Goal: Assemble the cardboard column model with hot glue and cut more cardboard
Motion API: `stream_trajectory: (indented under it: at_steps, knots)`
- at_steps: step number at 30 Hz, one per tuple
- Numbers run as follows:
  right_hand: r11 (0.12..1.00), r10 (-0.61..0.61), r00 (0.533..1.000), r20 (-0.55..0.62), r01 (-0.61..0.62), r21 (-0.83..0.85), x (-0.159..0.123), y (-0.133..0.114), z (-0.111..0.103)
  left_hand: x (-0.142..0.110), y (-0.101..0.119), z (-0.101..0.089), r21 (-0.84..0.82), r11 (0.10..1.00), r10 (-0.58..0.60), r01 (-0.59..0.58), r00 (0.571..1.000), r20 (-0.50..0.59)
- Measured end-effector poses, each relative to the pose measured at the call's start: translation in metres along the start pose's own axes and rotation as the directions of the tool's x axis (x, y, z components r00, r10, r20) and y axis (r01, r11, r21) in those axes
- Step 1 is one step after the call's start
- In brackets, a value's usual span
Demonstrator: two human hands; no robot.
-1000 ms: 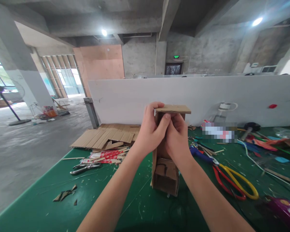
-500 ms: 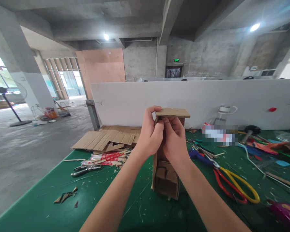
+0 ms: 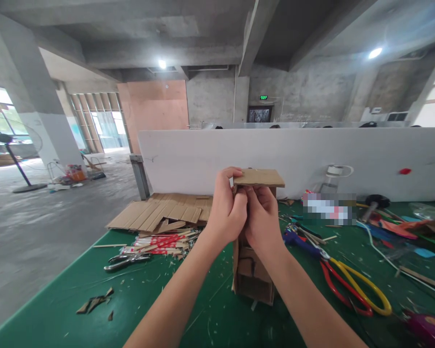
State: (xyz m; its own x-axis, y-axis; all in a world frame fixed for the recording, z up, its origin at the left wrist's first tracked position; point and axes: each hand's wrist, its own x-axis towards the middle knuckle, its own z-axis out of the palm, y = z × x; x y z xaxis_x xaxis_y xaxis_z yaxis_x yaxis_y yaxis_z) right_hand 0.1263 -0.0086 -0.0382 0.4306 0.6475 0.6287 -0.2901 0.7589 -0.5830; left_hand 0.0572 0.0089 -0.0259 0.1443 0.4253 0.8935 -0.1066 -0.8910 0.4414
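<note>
A tall, narrow cardboard structure [image 3: 254, 288] stands upright on the green table in front of me, with a flat cardboard piece across its top [image 3: 260, 178]. My left hand [image 3: 227, 208] grips its upper left edge, fingers over the top and thumb on the near side. Close against it, my right hand [image 3: 263, 212] has thumb and fingers pinched just under the top piece. Whatever lies between those fingertips is hidden. Lower down, a small cardboard compartment shows inside the structure.
Cardboard sheets [image 3: 159, 212], wooden sticks in red-and-clear wrapping [image 3: 163, 243] and metal pliers [image 3: 125, 261] lie left. On the right are a large tool with red and yellow handles [image 3: 342, 278], a clear bottle [image 3: 331, 179] and a purple object [image 3: 426, 328]. A white partition [image 3: 188, 162] stands behind.
The camera view has tilted slightly upward. My left thumb has drawn back from over the right fingers to the left edge, and the structure's base has shifted slightly right.
</note>
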Motion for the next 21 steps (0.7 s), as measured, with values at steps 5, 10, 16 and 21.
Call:
stream_trajectory:
  at_steps: [5,10,16,21]
  knots:
    - [1.000,-0.011,1.000,0.018,0.012,-0.028,-0.002,0.001,-0.001,0.000,0.002,0.002,-0.041,0.998,-0.046,0.045,0.999,-0.016]
    - [0.999,-0.005,1.000,0.008,0.006,-0.051,-0.003,0.000,0.000,-0.003,-0.002,0.006,-0.016,0.999,-0.046,0.045,0.998,-0.037]
    - [0.999,0.015,0.999,0.040,-0.014,-0.033,0.003,-0.001,-0.005,-0.001,-0.002,0.005,0.008,1.000,-0.025,0.025,0.999,-0.027]
    - [0.992,0.118,0.969,0.219,-0.103,-0.078,0.014,-0.015,-0.017,0.001,-0.001,0.000,0.000,0.999,0.032,-0.032,0.999,0.032]
